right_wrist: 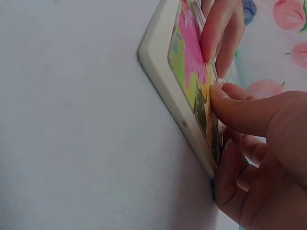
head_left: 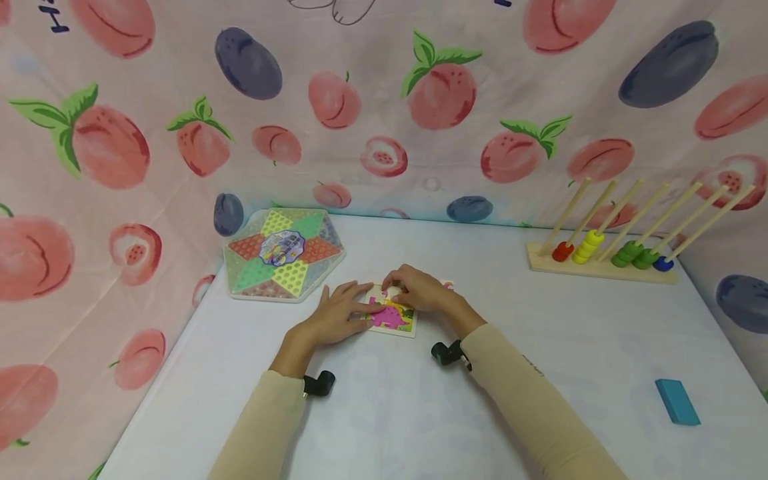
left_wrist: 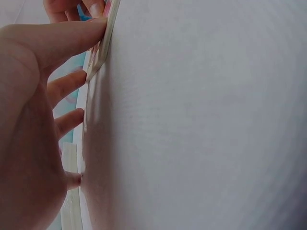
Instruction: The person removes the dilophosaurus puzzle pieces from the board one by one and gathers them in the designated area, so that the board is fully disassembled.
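Observation:
A small wooden jigsaw puzzle (head_left: 391, 319) with a pink dinosaur picture lies on the table between both hands. My left hand (head_left: 336, 315) rests at its left side with fingers spread; the index finger reaches onto the picture and the thumb touches the near left edge. Over the upper right part, my right hand (head_left: 420, 291) has curled fingers and pinches a pale puzzle piece (head_left: 393, 291) against the board. In the right wrist view, the right thumb (right_wrist: 240, 112) presses on the picture, and curled fingers hide the board's far corner.
Behind the right wrist, a small pink-patterned piece (head_left: 447, 285) shows partly. A hexagonal Chinese checkers board (head_left: 249, 288) lies back left. A wooden peg stand (head_left: 600, 268) with coloured beads stands back right, and a blue block (head_left: 678, 402) lies at the right. A fruit-print cloth (head_left: 384, 107) hangs behind.

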`<state>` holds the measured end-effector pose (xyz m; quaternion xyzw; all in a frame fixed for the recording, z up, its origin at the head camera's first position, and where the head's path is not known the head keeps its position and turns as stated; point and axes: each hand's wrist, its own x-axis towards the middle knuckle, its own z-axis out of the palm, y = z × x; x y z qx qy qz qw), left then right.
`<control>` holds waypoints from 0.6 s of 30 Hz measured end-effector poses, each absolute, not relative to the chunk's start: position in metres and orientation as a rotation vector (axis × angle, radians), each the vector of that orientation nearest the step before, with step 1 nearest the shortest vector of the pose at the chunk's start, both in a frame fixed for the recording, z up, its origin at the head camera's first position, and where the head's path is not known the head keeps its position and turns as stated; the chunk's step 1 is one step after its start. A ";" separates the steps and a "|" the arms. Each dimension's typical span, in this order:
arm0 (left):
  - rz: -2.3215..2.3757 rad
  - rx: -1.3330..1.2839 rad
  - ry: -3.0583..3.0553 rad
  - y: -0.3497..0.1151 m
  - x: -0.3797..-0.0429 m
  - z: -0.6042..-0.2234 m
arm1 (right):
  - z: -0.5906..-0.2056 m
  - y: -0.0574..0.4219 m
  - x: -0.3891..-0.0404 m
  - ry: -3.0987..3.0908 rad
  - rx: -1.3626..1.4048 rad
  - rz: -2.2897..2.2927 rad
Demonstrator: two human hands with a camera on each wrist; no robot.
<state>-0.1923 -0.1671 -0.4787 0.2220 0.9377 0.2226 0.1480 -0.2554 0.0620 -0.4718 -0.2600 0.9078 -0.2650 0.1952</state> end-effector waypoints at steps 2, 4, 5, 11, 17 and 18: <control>0.637 0.631 2.693 -0.167 -0.192 -0.478 | -0.472 0.062 -0.255 2.543 -0.724 -0.745; 0.634 0.628 2.691 -0.166 -0.192 -0.478 | -0.471 0.062 -0.254 2.542 -0.724 -0.752; 0.633 0.628 2.691 -0.166 -0.192 -0.477 | -0.470 0.061 -0.254 2.542 -0.723 -0.755; 0.631 0.631 2.695 -0.167 -0.192 -0.478 | -0.469 0.060 -0.253 2.572 -0.739 -0.720; 0.630 0.624 2.694 -0.166 -0.192 -0.478 | -0.469 0.060 -0.251 2.611 -0.734 -0.686; 0.632 0.625 2.693 -0.166 -0.192 -0.478 | -0.469 0.061 -0.251 2.613 -0.731 -0.692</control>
